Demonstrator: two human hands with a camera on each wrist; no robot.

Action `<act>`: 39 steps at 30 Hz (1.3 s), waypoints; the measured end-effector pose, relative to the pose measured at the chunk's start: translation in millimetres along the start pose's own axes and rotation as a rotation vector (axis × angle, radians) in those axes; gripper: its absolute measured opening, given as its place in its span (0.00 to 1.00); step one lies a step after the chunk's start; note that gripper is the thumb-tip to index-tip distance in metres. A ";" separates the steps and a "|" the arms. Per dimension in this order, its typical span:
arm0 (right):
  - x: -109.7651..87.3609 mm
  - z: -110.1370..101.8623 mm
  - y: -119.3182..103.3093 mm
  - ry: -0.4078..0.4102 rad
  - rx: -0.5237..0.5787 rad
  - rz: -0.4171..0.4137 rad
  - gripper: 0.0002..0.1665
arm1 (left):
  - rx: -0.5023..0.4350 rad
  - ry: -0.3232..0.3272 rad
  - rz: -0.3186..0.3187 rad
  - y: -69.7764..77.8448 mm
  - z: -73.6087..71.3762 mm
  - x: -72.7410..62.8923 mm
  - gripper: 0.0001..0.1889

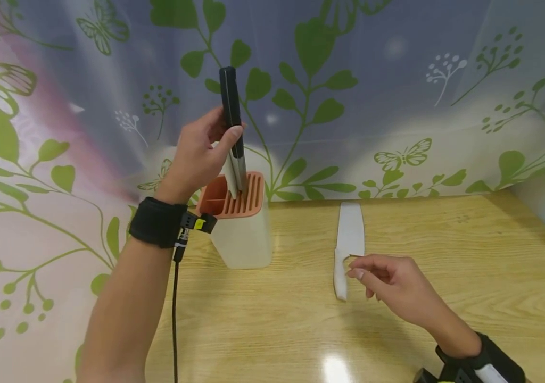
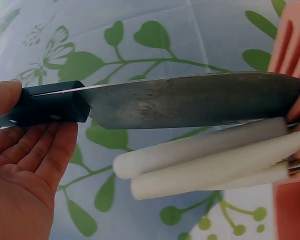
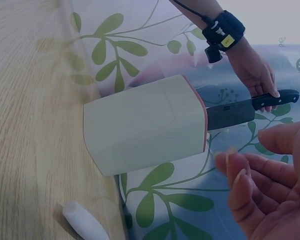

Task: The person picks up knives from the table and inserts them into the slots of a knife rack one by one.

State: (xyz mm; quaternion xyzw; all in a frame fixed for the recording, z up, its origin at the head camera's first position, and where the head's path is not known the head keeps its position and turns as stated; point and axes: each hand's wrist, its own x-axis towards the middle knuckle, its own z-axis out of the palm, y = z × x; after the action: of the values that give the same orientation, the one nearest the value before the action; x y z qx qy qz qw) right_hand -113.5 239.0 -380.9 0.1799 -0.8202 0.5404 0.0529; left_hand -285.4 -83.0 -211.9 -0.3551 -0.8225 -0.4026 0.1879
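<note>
My left hand (image 1: pixel 199 152) grips the black handle of a kitchen knife (image 1: pixel 230 98), thumb on one side and fingers on the other. The knife stands upright with its blade tip in a slot of the knife holder (image 1: pixel 245 242), a cream box with an orange slotted top. Most of the blade (image 2: pixel 190 102) is still above the slots. Beside it, white handles (image 2: pixel 215 167) stick out of the holder. My right hand (image 1: pixel 399 287) hovers with loosely bent fingers and nothing in them, close by the handle of a white knife (image 1: pixel 351 229) lying on the table.
The wooden table (image 1: pixel 291 319) meets a curtain (image 1: pixel 397 106) with leaf and butterfly prints right behind the holder. A black cable (image 1: pixel 175 319) hangs from the left wrist strap (image 1: pixel 157 221). Orange compartments (image 1: pixel 215 197) fill the holder's left side.
</note>
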 end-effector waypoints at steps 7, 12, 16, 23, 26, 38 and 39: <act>-2.8 -1.6 0.1 -0.002 -0.010 0.021 0.09 | 0.006 -0.019 -0.022 -9.7 7.1 -6.0 0.16; -4.2 -3.2 0.5 -0.007 -0.016 0.023 0.09 | 0.008 -0.033 -0.038 -15.9 9.4 -9.8 0.17; -5.2 -3.8 0.6 -0.004 -0.020 0.022 0.09 | -0.005 -0.043 -0.052 -19.2 11.2 -13.1 0.17; -6.4 -4.5 0.6 0.001 -0.032 0.038 0.09 | -0.023 -0.079 -0.087 -28.1 17.3 -18.9 0.21; -6.5 -4.8 0.4 0.002 -0.029 0.046 0.10 | -0.025 -0.087 -0.092 -33.7 19.2 -22.7 0.21; -7.6 -6.3 -0.8 0.007 -0.029 0.065 0.10 | -0.044 -0.082 -0.082 -43.4 29.9 -33.7 0.33; -7.9 -6.4 -1.0 0.007 -0.030 0.067 0.10 | -0.043 -0.083 -0.083 -43.6 30.6 -33.7 0.33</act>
State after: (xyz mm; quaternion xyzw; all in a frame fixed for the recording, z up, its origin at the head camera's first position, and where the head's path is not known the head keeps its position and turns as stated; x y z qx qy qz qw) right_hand -106.5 246.3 -379.6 0.1496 -0.8336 0.5303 0.0401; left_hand -295.3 -91.7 -273.5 -0.3408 -0.8349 -0.4125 0.1292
